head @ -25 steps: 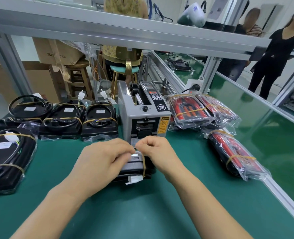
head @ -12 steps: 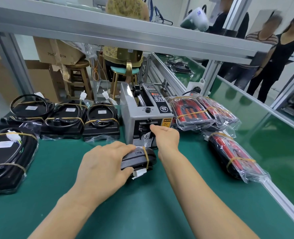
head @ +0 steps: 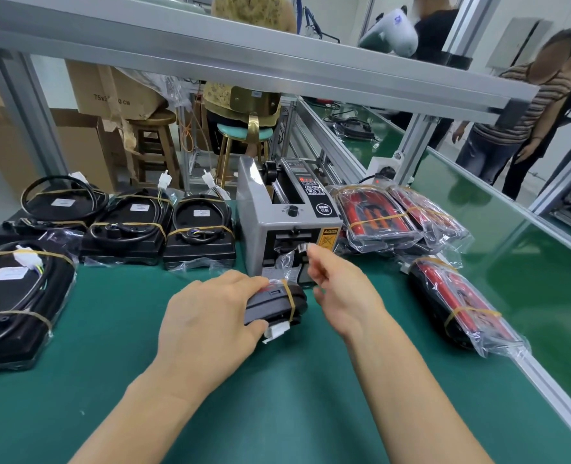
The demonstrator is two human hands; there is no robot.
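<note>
At my bench, from the left: my left hand [head: 210, 316] grips the black pack [head: 277, 303], fingers curled over its top and thumb at its near edge, holding it down on the green mat [head: 310, 396] just in front of the dispenser [head: 287, 226]. The pack's long axis runs left to right, and its banded end shows right of my hand. Farther back and to the right, my right hand [head: 341, 289] pinches a strip of clear tape [head: 302, 247] at the dispenser's mouth — thumb and forefinger closed on it, the other fingers loosely curled. The pack lies near and left of that pinch — so I judge the tape must travel down and toward me, carried by the right hand.
</note>
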